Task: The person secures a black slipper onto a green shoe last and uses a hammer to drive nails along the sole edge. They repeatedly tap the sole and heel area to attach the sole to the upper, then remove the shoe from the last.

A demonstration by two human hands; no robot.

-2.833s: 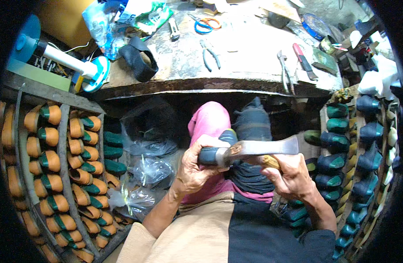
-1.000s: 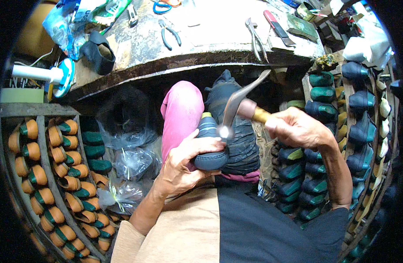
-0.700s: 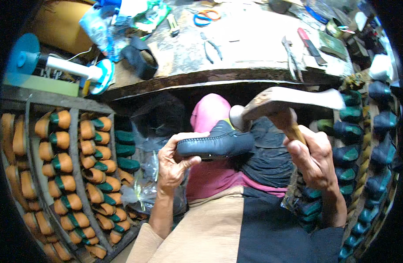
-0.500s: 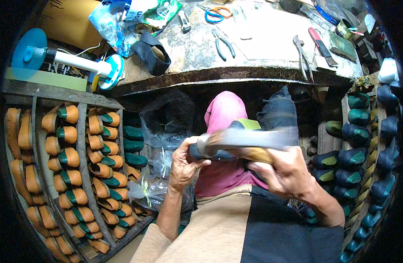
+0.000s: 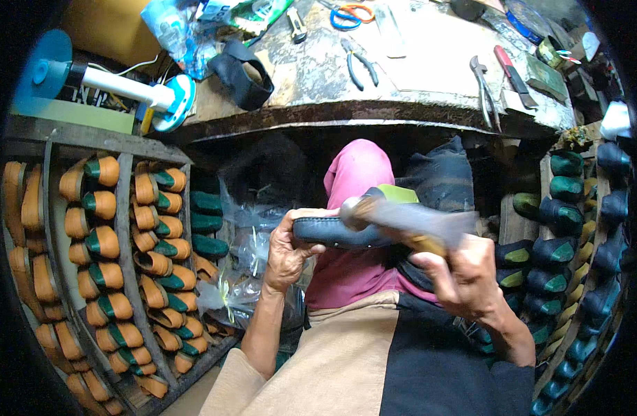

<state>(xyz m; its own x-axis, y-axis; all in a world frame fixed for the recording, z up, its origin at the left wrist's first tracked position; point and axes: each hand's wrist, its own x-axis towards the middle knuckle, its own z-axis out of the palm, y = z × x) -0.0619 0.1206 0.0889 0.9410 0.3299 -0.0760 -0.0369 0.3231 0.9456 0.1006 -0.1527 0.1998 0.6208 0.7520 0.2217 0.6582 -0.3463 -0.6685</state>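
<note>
My left hand [image 5: 285, 251] grips the toe end of a dark blue shoe [image 5: 325, 231], held sideways above my lap, with stitching along its edge. A yellow-green piece [image 5: 396, 194] shows at its far end. In my right hand [image 5: 464, 274] is a hammer [image 5: 415, 220], its fingers wrapped round the handle. The hammer's rounded metal face is over the shoe's upper edge; whether it touches, I cannot tell. Motion blurs the rest of the hammer's head.
Racks of orange shoes [image 5: 107, 243] stand at my left, dark blue ones [image 5: 554, 249] at my right. Ahead, the workbench [image 5: 304, 76] carries pliers [image 5: 360, 62], pincers [image 5: 482, 90], a red-handled knife [image 5: 514, 76], scissors [image 5: 350, 15] and a dark shoe upper [image 5: 241, 73]. Plastic bags [image 5: 239, 295] lie beside my left arm.
The hammer has tilted, its handle end dropping, and my right hand is slightly lower. More of the shoe's side shows now. My view has shifted a little.
</note>
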